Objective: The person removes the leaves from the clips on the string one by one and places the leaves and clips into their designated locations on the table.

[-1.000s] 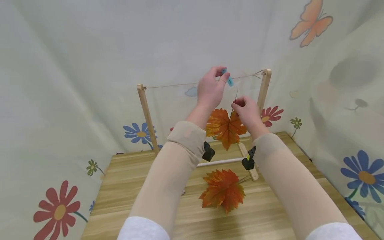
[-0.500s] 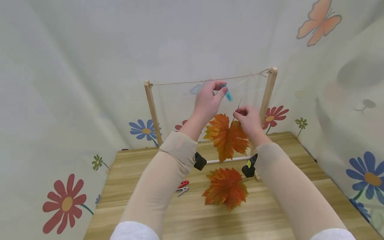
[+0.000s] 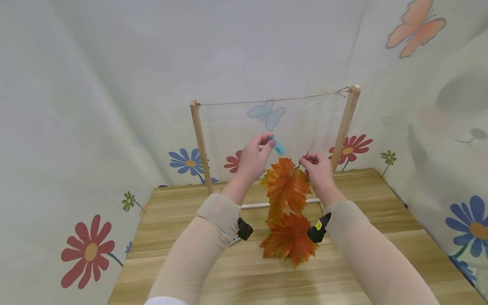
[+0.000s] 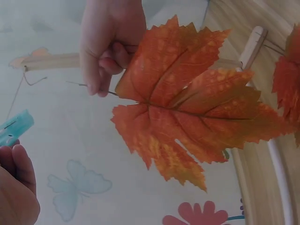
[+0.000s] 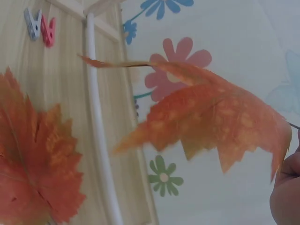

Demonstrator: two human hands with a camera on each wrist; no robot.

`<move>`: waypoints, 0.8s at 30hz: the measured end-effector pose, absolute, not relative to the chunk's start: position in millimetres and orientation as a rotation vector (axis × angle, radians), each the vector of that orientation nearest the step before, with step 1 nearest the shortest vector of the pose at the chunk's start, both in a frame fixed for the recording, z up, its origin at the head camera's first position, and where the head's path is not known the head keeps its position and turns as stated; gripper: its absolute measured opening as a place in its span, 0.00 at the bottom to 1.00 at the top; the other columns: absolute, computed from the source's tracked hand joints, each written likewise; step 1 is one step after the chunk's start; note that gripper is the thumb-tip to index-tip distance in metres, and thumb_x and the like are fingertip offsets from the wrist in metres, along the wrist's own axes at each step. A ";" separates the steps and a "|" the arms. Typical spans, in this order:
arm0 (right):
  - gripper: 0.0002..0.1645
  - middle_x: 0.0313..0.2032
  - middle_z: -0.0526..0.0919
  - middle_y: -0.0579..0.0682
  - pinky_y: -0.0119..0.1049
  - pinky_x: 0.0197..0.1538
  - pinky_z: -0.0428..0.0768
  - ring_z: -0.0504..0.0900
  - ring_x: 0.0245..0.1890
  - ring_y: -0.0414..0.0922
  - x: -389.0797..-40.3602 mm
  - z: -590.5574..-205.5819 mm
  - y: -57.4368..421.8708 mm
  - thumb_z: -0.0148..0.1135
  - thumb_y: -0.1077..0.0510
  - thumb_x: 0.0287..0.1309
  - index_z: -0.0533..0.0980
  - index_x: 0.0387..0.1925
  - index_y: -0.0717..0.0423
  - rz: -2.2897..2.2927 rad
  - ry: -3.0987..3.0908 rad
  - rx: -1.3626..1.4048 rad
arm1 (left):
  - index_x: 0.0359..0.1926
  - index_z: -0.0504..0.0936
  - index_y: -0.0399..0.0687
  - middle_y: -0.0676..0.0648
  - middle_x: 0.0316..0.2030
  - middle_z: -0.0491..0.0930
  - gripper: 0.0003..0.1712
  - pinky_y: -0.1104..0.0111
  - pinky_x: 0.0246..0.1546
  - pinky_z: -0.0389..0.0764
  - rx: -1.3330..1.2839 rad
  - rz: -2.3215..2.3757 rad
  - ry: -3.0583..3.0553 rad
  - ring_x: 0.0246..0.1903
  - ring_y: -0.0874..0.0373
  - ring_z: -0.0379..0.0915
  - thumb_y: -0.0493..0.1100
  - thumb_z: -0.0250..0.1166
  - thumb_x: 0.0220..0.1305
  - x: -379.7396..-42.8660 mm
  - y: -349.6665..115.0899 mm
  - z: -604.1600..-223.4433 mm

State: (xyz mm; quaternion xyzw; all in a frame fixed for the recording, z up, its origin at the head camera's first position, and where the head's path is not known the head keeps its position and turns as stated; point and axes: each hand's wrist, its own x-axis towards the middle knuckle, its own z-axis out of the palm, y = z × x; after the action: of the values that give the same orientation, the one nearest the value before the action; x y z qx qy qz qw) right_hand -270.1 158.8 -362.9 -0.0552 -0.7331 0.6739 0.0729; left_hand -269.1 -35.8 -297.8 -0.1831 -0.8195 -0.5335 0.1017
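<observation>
My left hand [image 3: 254, 157] pinches a light blue clothespin [image 3: 277, 146] between thumb and fingers, below the string [image 3: 244, 103] and apart from it. To its right, my right hand [image 3: 319, 171] pinches the thin stem of an orange artificial maple leaf [image 3: 287, 186], which hangs down from the fingers. In the left wrist view, the stem [image 4: 101, 89] pokes out past the fingertips, and the clothespin [image 4: 16, 127] stays apart from it. A second maple leaf [image 3: 291, 241] lies on the table below, partly overlapped by the held one in the head view.
The string runs between two wooden posts [image 3: 201, 146] of a stand with a white crossbar [image 3: 255, 206]. A grey clothespin [image 5: 33, 24] and a red clothespin [image 5: 48, 30] lie on the wooden table [image 3: 175, 237]. A patterned cloth [image 3: 152, 63] hangs behind.
Both hands have come down from near the string, carrying the blue clothespin and the leaf lower. The held leaf now overlaps the one on the table, and the head view has shifted slightly.
</observation>
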 end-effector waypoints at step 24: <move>0.09 0.37 0.77 0.49 0.26 0.20 0.67 0.66 0.17 0.37 -251.1 -437.6 160.4 0.59 0.62 0.62 0.68 0.41 0.58 2.323 -1.898 -0.382 | 0.54 0.76 0.51 0.51 0.46 0.78 0.23 0.71 0.10 0.69 -0.223 -1.881 -2.482 0.18 0.57 0.69 0.53 0.66 0.59 -254.4 -99.9 -401.6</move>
State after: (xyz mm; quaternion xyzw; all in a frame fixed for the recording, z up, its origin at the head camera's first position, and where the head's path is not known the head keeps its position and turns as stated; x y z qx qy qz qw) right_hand -251.1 160.4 -437.6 -0.1261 -0.6265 0.7669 0.0586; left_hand -254.4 -99.9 -401.6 -0.0713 -0.7950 -0.6024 0.0095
